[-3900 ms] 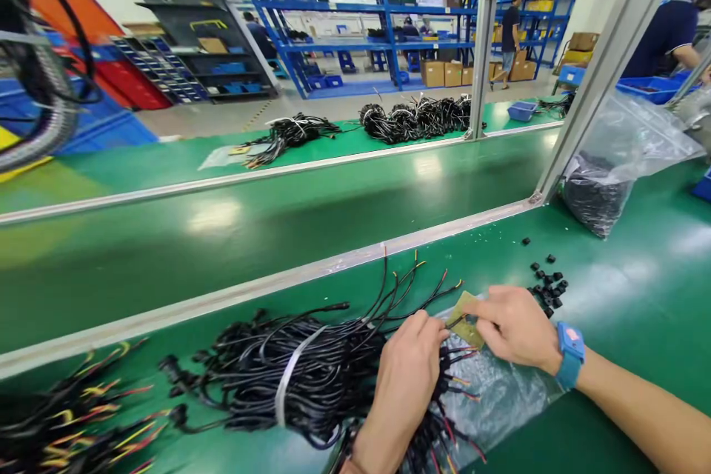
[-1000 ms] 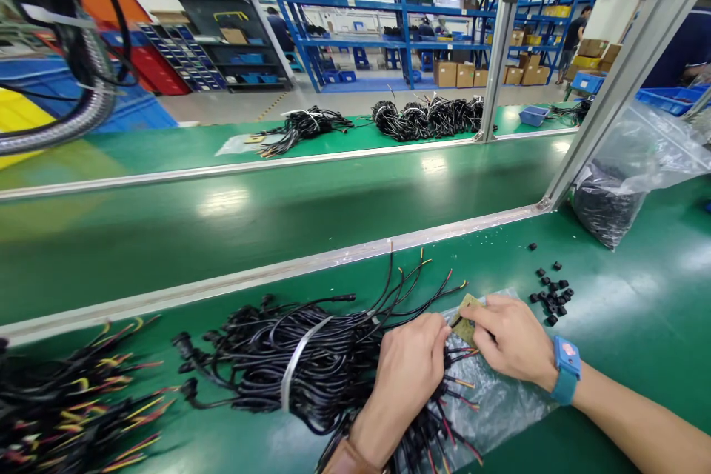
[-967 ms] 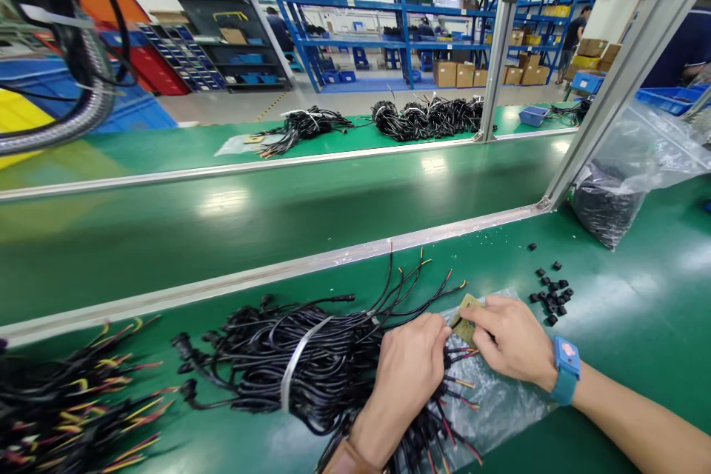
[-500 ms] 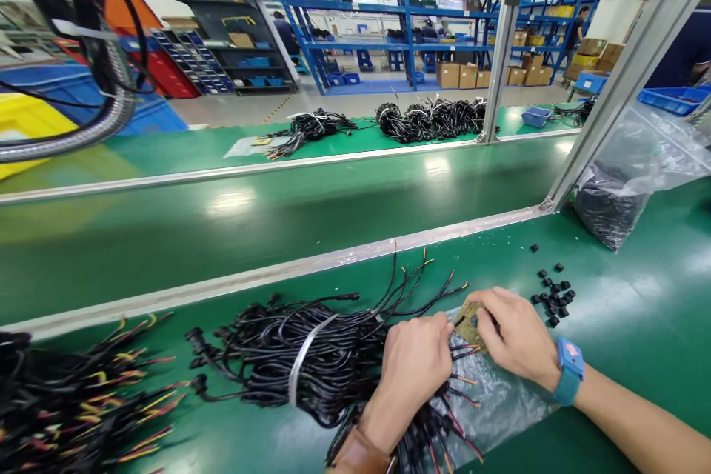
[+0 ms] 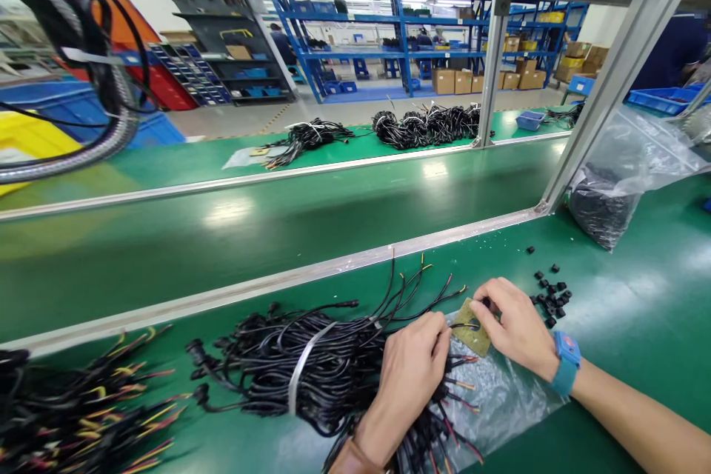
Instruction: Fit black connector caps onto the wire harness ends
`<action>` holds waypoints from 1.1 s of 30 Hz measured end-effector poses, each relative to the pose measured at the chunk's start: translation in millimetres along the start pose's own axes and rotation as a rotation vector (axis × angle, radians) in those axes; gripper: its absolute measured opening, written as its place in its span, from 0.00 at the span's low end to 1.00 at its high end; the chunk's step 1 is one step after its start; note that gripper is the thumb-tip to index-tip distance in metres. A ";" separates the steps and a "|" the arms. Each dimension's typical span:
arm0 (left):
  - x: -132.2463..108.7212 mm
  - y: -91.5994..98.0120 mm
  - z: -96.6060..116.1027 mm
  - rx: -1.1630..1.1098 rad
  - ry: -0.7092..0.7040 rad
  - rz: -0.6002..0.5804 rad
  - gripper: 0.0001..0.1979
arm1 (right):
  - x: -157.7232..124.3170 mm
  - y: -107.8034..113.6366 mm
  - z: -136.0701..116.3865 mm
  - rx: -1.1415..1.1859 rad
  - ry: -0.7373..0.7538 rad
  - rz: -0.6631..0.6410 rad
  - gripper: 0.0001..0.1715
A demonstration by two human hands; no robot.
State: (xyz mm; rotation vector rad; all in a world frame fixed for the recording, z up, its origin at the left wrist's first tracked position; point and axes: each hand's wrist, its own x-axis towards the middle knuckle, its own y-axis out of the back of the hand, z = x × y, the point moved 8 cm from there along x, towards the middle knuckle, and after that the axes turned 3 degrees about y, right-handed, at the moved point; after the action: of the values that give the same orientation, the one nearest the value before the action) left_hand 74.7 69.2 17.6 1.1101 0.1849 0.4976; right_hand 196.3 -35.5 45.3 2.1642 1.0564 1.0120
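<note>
My left hand point(image 5: 414, 359) is closed on a black cable point(image 5: 464, 325), whose end sticks out past my thumb over a small tan plate point(image 5: 473, 341) with a dark opening. My right hand point(image 5: 516, 322) is pinched at the plate's upper right edge. Something dark shows between its fingers, too hidden to name. Left of my hands lies a bundle of black cables point(image 5: 316, 366) tied with a white band. Below my left hand, cable ends with red and yellow wires point(image 5: 461, 385) rest on a clear plastic bag point(image 5: 500, 400).
Several small black caps point(image 5: 549, 300) lie right of my right hand. Farther right stands a clear bag of black parts point(image 5: 603, 207) by a metal post point(image 5: 600, 81). More cables with bare coloured ends point(image 5: 100, 407) are at left. A metal rail point(image 5: 278, 285) runs behind the bundle.
My right hand has shifted slightly off the tan plate, so more of the plate shows. My left hand stays closed on the cable. The head view has tilted a little.
</note>
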 end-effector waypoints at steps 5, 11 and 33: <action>0.7 -1.3 -1.4 -0.036 0.008 -0.004 0.12 | 0.7 -3.4 7.3 0.184 -0.061 -0.012 0.05; -1.7 2.9 -0.7 -0.108 0.023 0.041 0.11 | 1.9 -3.3 21.8 0.315 -0.146 0.033 0.13; -13.6 20.2 -8.9 -0.440 0.021 0.308 0.13 | -6.2 -40.5 23.5 1.141 -0.466 -0.154 0.28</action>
State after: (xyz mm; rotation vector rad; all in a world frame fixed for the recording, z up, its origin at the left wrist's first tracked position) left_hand 53.5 77.0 30.3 0.7023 -0.0796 0.7827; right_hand 195.2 -20.9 0.3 2.8388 1.7424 -0.3292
